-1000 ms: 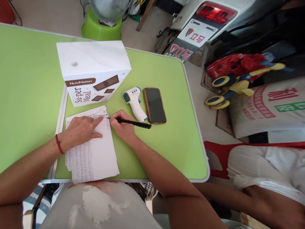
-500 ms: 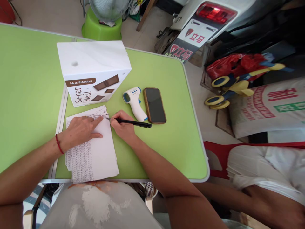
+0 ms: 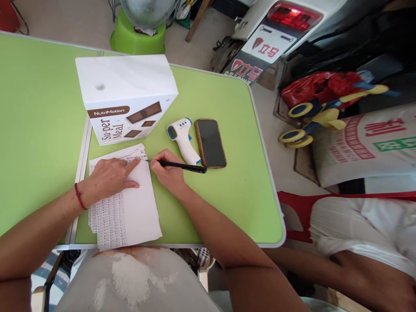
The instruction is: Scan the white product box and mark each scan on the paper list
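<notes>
Apparently writing on handwritten sheets (image 3: 140,211) on desk (image 3: 227,208): pinching black pen (image 3: 185,166) in right hand (image 3: 169,172), steadying sheets with left hand (image 3: 108,177) partly spread. Next, likely needs sheets pinned; cannot confirm contact at nib (image 3: 148,160).

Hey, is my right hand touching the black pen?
Touching. The head view shows it: the fingers of your right hand grip the black pen near its writing end.
</notes>
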The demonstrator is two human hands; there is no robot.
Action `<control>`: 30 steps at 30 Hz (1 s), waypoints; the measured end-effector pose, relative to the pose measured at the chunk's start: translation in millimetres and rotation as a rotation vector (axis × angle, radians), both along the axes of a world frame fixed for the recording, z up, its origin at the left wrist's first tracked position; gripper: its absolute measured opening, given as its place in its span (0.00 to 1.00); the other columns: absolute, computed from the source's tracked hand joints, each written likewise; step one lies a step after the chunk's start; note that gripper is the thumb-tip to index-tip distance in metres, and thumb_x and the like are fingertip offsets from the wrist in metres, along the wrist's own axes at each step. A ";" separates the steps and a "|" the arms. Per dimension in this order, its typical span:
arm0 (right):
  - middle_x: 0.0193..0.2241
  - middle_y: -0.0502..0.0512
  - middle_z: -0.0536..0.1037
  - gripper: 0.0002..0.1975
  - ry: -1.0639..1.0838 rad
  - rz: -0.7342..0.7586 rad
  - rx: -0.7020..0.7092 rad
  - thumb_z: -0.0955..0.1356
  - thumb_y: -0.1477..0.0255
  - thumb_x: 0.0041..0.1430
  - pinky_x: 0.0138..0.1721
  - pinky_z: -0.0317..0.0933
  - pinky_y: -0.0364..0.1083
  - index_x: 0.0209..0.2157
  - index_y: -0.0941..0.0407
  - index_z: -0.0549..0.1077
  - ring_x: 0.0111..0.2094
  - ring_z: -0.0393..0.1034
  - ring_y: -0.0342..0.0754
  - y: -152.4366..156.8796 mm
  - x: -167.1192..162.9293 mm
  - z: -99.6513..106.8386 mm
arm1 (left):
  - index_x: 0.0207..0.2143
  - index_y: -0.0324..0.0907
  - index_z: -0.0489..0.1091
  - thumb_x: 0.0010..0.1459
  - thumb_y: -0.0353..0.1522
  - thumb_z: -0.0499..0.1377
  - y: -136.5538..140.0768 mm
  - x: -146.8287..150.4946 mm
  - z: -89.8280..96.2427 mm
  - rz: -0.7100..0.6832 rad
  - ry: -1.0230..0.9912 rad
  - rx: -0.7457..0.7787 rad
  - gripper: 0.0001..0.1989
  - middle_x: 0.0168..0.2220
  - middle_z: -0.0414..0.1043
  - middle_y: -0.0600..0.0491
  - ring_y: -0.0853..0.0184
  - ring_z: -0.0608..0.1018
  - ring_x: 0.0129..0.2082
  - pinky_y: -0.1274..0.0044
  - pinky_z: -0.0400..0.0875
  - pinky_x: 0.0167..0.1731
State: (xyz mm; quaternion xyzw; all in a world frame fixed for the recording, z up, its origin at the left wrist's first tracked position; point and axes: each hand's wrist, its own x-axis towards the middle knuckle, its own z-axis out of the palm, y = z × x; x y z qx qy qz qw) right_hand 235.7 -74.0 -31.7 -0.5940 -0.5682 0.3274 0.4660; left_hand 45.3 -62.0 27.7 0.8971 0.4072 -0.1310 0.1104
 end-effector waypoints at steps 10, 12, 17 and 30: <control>0.17 0.45 0.65 0.05 -0.012 0.005 0.026 0.64 0.70 0.48 0.24 0.56 0.44 0.21 0.52 0.63 0.22 0.58 0.43 0.4 0.2 -1.2 | 0.64 0.44 0.58 0.64 0.48 0.58 0.3 0.6 0.5 0.004 -0.009 -0.002 0.31 0.47 0.77 0.45 0.53 0.80 0.42 0.72 0.69 0.33; 0.17 0.45 0.65 0.05 -0.021 -0.003 0.037 0.64 0.70 0.48 0.25 0.56 0.44 0.21 0.52 0.63 0.22 0.58 0.43 0.5 0.7 -1.0 | 0.64 0.44 0.58 0.64 0.48 0.57 0.4 0.5 0.8 -0.003 -0.005 0.000 0.31 0.47 0.77 0.45 0.53 0.80 0.42 0.72 0.69 0.32; 0.17 0.44 0.65 0.05 -0.030 -0.018 0.030 0.64 0.70 0.47 0.25 0.56 0.44 0.21 0.52 0.63 0.22 0.58 0.43 0.5 0.6 0.4 | 0.64 0.44 0.58 0.65 0.47 0.58 0.7 -0.7 1.8 -0.002 -0.012 -0.008 0.31 0.46 0.77 0.45 0.53 0.80 0.42 0.72 0.68 0.32; 0.17 0.45 0.65 0.05 -0.009 -0.014 0.007 0.64 0.70 0.46 0.24 0.55 0.44 0.20 0.53 0.63 0.21 0.57 0.42 0.1 -0.8 0.6 | 0.64 0.43 0.58 0.65 0.48 0.57 0.9 0.1 1.9 -0.007 -0.003 -0.012 0.31 0.48 0.77 0.45 0.51 0.80 0.43 0.69 0.70 0.33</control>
